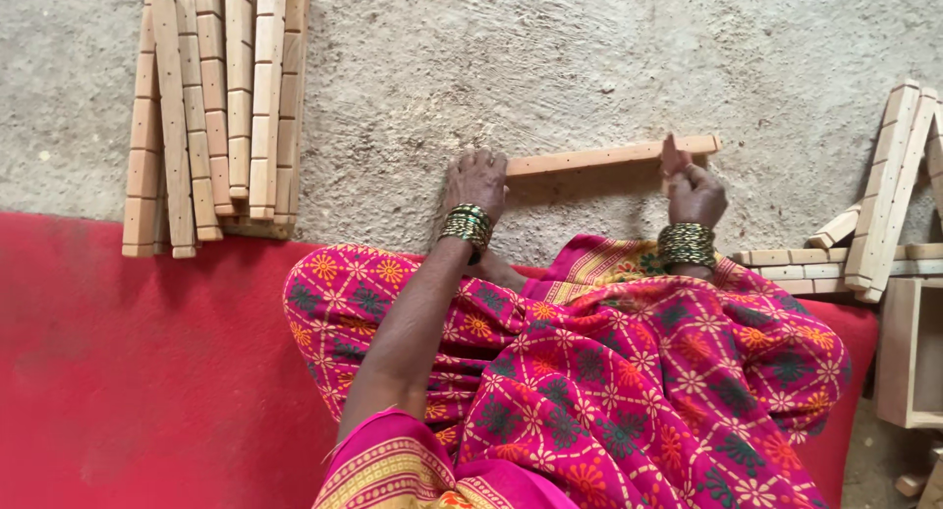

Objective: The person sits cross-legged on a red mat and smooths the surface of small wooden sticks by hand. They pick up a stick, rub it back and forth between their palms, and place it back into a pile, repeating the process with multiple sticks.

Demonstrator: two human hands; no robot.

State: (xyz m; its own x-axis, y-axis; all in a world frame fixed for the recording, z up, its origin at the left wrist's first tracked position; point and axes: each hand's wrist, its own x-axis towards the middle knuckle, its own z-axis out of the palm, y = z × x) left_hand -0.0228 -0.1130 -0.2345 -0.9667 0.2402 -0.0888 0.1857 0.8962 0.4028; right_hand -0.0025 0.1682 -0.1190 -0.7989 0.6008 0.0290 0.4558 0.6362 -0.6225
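Both hands grip wooden strip (pixel 609 157) ends: left hand (pixel 476 180), right hand (pixel 693 190); concrete floor (pixel 550 67) beneath.

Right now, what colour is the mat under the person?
Plain red mat, clearest in the head view.

Rough grey floor (pixel 550 57) with a red mat (pixel 147 371) and cut wood lying on it.

The red mat covered the near part of the floor, its far edge running left to right. Beyond that edge, at the mat's left end, a stack of grooved wooden slats (pixel 216 106) lay side by side, their near ends reaching onto the mat. Past the mat's middle, a single wooden strip with small holes (pixel 609 156) lay crosswise on the bare floor. At the mat's right end, more slats (pixel 884 195) lay loosely crossed over one another, and a small open wooden box (pixel 909 357) sat just beside the mat's right edge.
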